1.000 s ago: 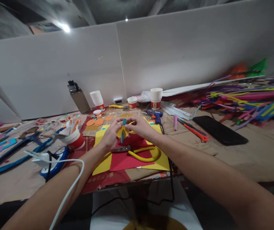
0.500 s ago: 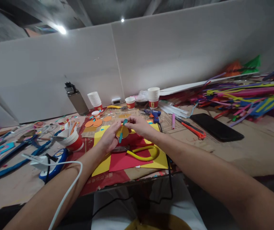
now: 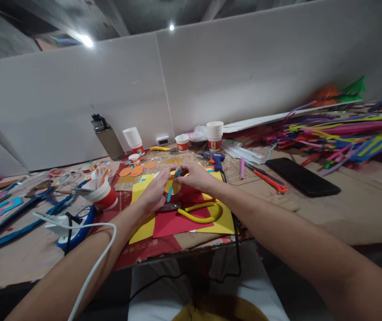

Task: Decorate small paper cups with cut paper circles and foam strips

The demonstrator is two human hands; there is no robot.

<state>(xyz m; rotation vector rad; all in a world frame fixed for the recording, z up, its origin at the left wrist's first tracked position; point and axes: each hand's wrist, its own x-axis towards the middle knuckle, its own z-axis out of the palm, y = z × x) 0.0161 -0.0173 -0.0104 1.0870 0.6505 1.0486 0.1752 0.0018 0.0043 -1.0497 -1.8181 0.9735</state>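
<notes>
The left hand (image 3: 154, 192) held a round yellow disc (image 3: 176, 187) by its side, its fingers curled in around the edge. A teal strip (image 3: 170, 193) lay slantwise across the face of the disc, and the fingers of the right hand (image 3: 195, 176) pinched its upper end. Both hands met above the stacked yellow sheet (image 3: 140, 229) and red sheet (image 3: 170, 225), in the middle of the cluttered surface (image 3: 361, 218). Just below the hands were scissors with a yellow handle (image 3: 200, 219), their blades partly hidden by the left hand. Beyond the left hand lay several orange discs (image 3: 137, 171); beyond the right hand was a blue glue gun (image 3: 218, 162). A pink stick (image 3: 242, 169), an orange cutter (image 3: 271, 182) and a black phone (image 3: 302, 176) lay farther right. Nested paper cups (image 3: 105, 196) holding tools stood left of the sheets, near a blue-and-white device (image 3: 85, 225).
</notes>
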